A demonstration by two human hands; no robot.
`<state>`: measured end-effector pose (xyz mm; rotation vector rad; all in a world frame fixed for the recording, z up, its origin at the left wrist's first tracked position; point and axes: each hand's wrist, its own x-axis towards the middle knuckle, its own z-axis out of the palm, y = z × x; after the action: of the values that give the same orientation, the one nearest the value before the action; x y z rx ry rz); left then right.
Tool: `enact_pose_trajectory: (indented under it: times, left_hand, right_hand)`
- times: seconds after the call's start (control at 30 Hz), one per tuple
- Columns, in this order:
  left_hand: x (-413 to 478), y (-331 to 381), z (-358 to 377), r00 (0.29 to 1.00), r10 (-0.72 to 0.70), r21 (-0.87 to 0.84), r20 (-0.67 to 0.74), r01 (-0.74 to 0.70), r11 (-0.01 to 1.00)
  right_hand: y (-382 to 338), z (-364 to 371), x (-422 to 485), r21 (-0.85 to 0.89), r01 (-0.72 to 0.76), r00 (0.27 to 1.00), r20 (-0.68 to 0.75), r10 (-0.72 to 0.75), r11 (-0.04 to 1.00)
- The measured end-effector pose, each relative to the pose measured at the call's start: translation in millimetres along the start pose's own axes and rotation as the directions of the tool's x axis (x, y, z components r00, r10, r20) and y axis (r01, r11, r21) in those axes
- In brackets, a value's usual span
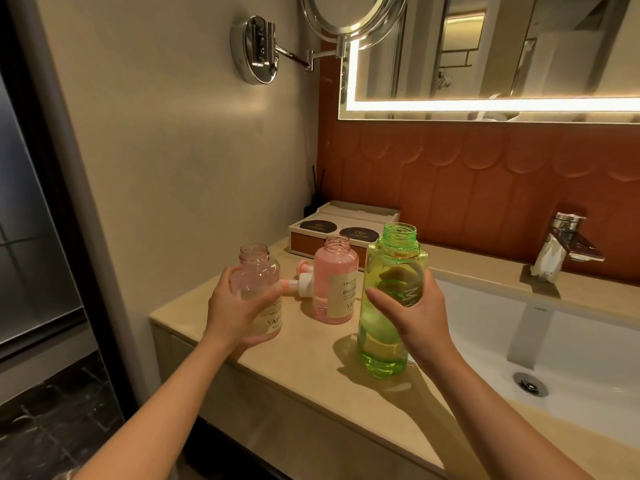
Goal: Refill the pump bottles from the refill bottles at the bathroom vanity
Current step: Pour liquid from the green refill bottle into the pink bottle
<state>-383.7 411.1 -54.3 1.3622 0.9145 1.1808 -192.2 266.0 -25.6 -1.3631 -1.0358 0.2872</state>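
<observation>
Pre-pour: left hand (pixel 239 308), fingers curled round uncapped pump bottle (pixel 258 271); right hand (pixel 417 315) likewise round green refill bottle (pixel 384 327); next, presumably, mouth tipped over neck above left fingers.

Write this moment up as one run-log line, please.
left grip: holds clear bottle, uncapped | right grip: holds green bottle, uncapped | pink bottle: uncapped, on counter | pour: not begun

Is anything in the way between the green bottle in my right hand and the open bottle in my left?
The pink bottle stands upright between the green bottle and the clear bottle, seemingly slightly farther back. Both held bottles' necks are uncapped.
</observation>
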Motion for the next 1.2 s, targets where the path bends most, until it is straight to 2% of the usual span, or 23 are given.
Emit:
enact_pose_trajectory:
  times: [0.13,0.33,0.43,0.53,0.67,0.77,0.93,1.2]
  left_hand:
    - [-18.9,-2.0,4.4,0.997,-0.015,-0.119,0.069,0.023,0.993]
    - [-39.4,-3.1,25.3,0.990,0.093,-0.055,0.106,-0.087,0.995]
    - [-47.6,-1.2,41.2,0.985,0.093,-0.049,0.144,-0.087,0.995]
    - [-52.2,-4.2,59.8,0.973,0.070,-0.117,0.218,-0.045,0.992]
    - [-60.3,-4.7,81.8,0.954,0.141,-0.076,0.265,-0.125,0.989]
    - [-65.7,-3.7,95.1,0.938,0.173,-0.048,0.299,-0.167,0.985]
    - [-73.2,-2.3,107.0,0.926,0.168,-0.073,0.337,-0.151,0.986]
    - [-79.6,-8.5,127.7,0.901,0.173,-0.065,0.397,-0.160,0.985]
  right_hand:
    - [-5.0,-8.1,-4.5,0.009,-0.001,0.999,0.041,0.001,1.000]
    - [-16.6,-22.3,-13.2,-0.007,0.032,0.995,0.093,-0.031,0.999]
    - [-23.2,-30.5,-14.2,-0.074,0.075,0.991,0.116,-0.066,0.994]
    - [-31.3,-45.6,-7.4,-0.165,0.139,0.983,0.145,-0.115,0.976]
    - [-40.8,-67.3,5.4,-0.378,0.243,0.959,0.230,-0.164,0.893]
    - [-43.7,-81.9,13.9,-0.471,0.301,0.941,0.287,-0.179,0.829]
    - [-44.2,-99.1,22.4,-0.501,0.330,0.924,0.346,-0.165,0.800]
    - [-37.1,-114.9,29.0,-0.604,0.389,0.903,0.398,-0.159,0.696]
